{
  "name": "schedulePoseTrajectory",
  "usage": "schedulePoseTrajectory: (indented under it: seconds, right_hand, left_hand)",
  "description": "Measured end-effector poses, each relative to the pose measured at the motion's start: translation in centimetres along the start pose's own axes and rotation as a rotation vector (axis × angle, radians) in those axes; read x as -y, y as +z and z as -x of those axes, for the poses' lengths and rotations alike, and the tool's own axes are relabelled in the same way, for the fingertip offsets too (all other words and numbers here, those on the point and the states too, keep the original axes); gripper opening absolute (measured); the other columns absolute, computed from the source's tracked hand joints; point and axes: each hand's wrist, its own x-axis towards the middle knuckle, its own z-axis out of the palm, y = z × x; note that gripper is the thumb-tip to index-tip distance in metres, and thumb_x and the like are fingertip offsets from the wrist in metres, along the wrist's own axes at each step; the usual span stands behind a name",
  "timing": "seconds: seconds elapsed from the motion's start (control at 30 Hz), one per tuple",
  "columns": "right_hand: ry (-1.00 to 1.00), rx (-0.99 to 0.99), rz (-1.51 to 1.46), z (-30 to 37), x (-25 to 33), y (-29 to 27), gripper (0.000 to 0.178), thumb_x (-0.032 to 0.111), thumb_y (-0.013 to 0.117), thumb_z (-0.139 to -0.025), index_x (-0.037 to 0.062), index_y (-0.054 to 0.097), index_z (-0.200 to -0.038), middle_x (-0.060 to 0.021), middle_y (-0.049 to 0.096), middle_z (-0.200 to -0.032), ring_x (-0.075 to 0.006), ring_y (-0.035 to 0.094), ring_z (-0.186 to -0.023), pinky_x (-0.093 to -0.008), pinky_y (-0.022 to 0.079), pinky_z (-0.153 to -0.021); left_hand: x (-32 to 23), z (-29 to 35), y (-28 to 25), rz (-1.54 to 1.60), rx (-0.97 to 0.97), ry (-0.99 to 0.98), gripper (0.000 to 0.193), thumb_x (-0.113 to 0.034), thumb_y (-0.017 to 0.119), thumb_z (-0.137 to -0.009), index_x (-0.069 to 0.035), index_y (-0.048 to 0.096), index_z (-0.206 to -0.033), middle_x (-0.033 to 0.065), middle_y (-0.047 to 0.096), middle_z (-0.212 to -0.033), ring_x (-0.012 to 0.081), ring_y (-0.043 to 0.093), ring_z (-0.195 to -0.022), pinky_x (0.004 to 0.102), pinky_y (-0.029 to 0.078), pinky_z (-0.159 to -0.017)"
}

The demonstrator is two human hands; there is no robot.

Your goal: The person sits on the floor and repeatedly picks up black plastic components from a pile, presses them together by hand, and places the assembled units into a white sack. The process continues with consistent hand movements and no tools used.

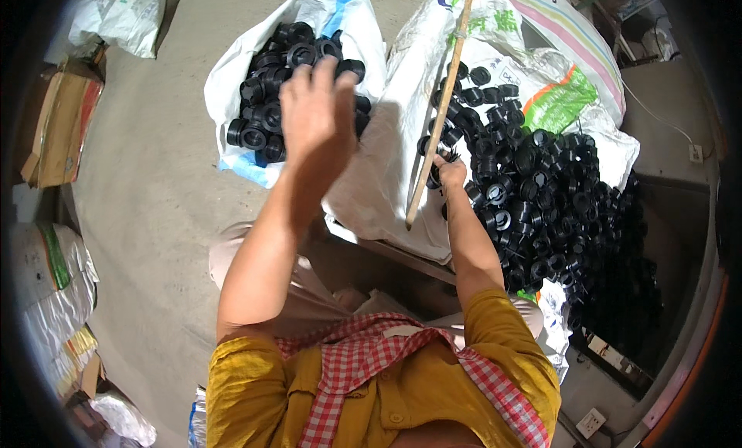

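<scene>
My left hand (pixel 318 117) is over a white bag (pixel 220 77) filled with round black plastic caps (pixel 255 137). Its fingers are stretched out and apart, slightly blurred, and nothing shows in them. My right hand (pixel 451 172) is at the left edge of a big heap of similar black plastic parts (pixel 533 189). Its fingers are closed round a small black plastic part (pixel 434 175), mostly hidden by the hand. A thin wooden stick (pixel 439 123) slants across the white sheeting (pixel 386 170), just left of that hand.
The heap rests on printed white sacks (pixel 610 151) at my right. A bulging striped sack (pixel 595 31) stands behind it. Cardboard boxes (pixel 66 123) and folded sacks (pixel 58 278) line the far left. A power strip (pixel 607 354) and a socket (pixel 591 422) are at the lower right.
</scene>
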Motion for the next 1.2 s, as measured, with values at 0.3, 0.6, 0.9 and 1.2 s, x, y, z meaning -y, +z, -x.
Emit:
schedulePoseTrajectory:
  seconds: [0.3,0.6,0.9,1.2]
  right_hand:
    - [-0.269,-0.131,0.243,1.3,-8.0,-7.3,0.021,0.018,0.066,-0.083,-0.0022,0.063,-0.086,-0.0087,0.064,-0.075,-0.0174,0.06,-0.066,-0.0325,0.048,-0.065]
    - [-1.242,0.182,0.21,18.7,9.5,-17.5,0.022,-0.008,0.065,-0.066,0.0018,0.059,-0.085,-0.0145,0.067,-0.092,-0.0315,0.063,-0.078,-0.0357,0.05,-0.072]
    - [-1.113,0.087,0.065,15.5,11.0,-16.2,0.018,-0.002,0.073,-0.074,0.001,0.06,-0.087,-0.014,0.068,-0.098,-0.0237,0.066,-0.084,-0.0315,0.052,-0.074]
    - [-1.208,0.175,0.322,14.8,14.2,-18.7,0.017,0.001,0.069,-0.077,0.0032,0.059,-0.091,-0.0126,0.066,-0.09,-0.0285,0.065,-0.08,-0.0332,0.052,-0.072]
  left_hand:
    - [-6.5,1.8,1.4,0.332,0.584,0.113,0.039,-0.02,0.069,-0.08,-0.002,0.06,-0.113,0.0176,0.062,-0.111,0.0345,0.061,-0.101,0.041,0.047,-0.088]
    - [-10.5,5.8,5.3,1.08,0.672,0.026,0.05,-0.013,0.074,-0.072,-0.003,0.056,-0.118,0.0224,0.061,-0.097,0.0313,0.064,-0.083,0.0363,0.053,-0.071]
    - [-11.4,3.7,3.9,1.373,0.889,-0.448,0.03,-0.009,0.066,-0.085,0.003,0.057,-0.111,0.0102,0.065,-0.084,0.0155,0.064,-0.057,0.0253,0.053,-0.045]
    - [-10.9,3.3,4.0,0.827,0.267,0.407,0.041,-0.007,0.069,-0.071,-0.012,0.063,-0.111,0.0075,0.057,-0.123,0.0271,0.054,-0.113,0.0362,0.046,-0.094]
